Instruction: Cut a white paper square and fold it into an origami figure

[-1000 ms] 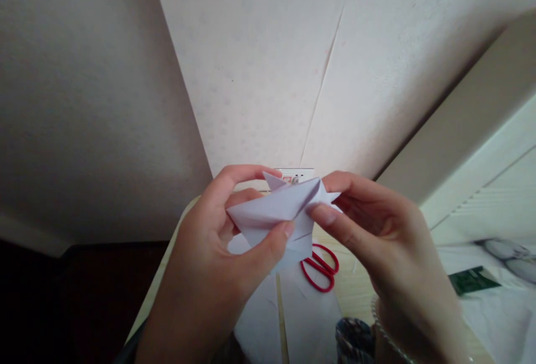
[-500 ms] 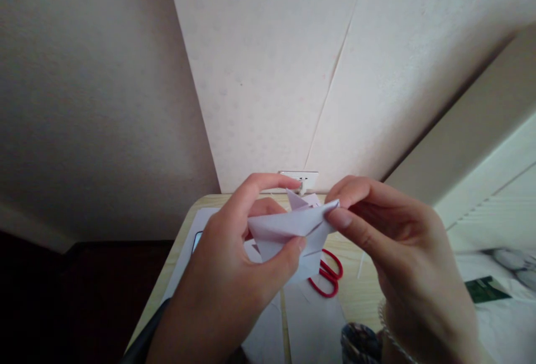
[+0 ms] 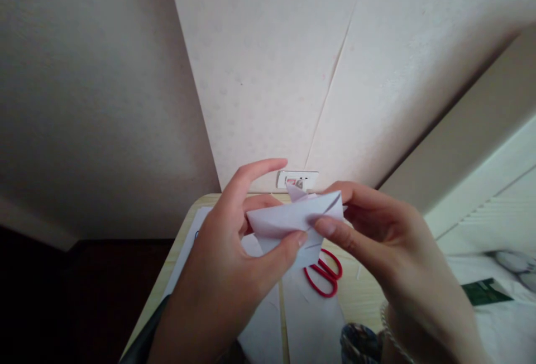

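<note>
A folded white paper [image 3: 285, 218] with pointed corners and several creases is held up between my two hands, above the table. My left hand [image 3: 234, 252] grips its left side, thumb pressed on the near face; the index finger is raised off the paper. At the right end, my right hand [image 3: 385, 241] pinches the paper, thumb on the front and the other fingers behind it, partly hidden. A pointed flap [image 3: 295, 192] sticks up behind the upper edge. Below the paper lie red-handled scissors [image 3: 329, 280], their blades out of sight.
White paper sheets [image 3: 314, 319] lie on the pale wooden table [image 3: 364, 291]. A wall socket [image 3: 307, 178] with a plug in it is behind the table. On the right, a dark green item [image 3: 486, 291] rests on a white surface.
My right thumb has slid left and inward from the corner onto the paper's face. My left index finger has lifted away from the paper. The paper has tilted slightly.
</note>
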`<state>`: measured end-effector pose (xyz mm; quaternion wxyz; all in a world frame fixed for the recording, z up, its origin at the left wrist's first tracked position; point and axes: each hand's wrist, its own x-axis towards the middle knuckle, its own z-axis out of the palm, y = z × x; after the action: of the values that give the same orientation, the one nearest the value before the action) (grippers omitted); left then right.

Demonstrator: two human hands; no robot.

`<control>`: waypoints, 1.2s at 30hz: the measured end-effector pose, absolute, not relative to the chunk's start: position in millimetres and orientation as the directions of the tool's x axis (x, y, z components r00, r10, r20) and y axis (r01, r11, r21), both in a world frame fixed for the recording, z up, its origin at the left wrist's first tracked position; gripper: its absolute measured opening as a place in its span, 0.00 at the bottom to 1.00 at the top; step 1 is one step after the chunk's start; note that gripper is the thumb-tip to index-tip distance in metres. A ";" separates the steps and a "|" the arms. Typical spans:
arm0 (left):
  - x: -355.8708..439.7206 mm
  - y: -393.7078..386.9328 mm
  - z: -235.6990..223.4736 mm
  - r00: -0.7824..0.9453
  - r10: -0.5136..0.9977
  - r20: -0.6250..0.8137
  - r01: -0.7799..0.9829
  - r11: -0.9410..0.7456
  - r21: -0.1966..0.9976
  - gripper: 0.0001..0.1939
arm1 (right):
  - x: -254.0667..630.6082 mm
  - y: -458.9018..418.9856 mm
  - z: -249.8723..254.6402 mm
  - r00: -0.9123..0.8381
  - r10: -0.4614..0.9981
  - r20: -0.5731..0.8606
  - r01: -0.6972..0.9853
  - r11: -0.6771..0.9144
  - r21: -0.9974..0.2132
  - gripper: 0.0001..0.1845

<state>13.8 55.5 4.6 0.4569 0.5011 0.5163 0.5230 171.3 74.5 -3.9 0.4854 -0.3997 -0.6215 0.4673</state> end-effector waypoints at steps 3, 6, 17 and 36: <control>12.6 55.8 2.7 -0.119 0.991 0.064 0.004 -0.064 0.998 0.35 | 168.7 75.7 -5.8 -0.138 0.950 0.280 -0.031 0.279 -0.960 0.06; 5.2 60.0 -4.6 -0.097 0.973 0.212 0.022 -0.210 0.977 0.42 | 167.9 77.4 -8.4 -0.038 0.944 0.326 -0.109 0.321 -0.941 0.03; 5.5 65.0 -7.3 -0.073 0.992 0.104 -0.366 -0.123 0.923 0.35 | 153.4 74.5 -12.4 -0.022 0.955 0.294 -0.268 0.278 -0.922 0.04; 8.5 67.4 -3.1 -0.160 0.982 0.099 -0.471 -0.164 0.867 0.26 | 147.7 74.5 -15.7 -0.156 0.917 0.367 -0.025 0.368 -0.929 0.09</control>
<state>8.5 67.4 -3.1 0.5398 0.3586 0.3560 0.6732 147.7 74.5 -15.7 0.5425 -0.3571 -0.6243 0.4341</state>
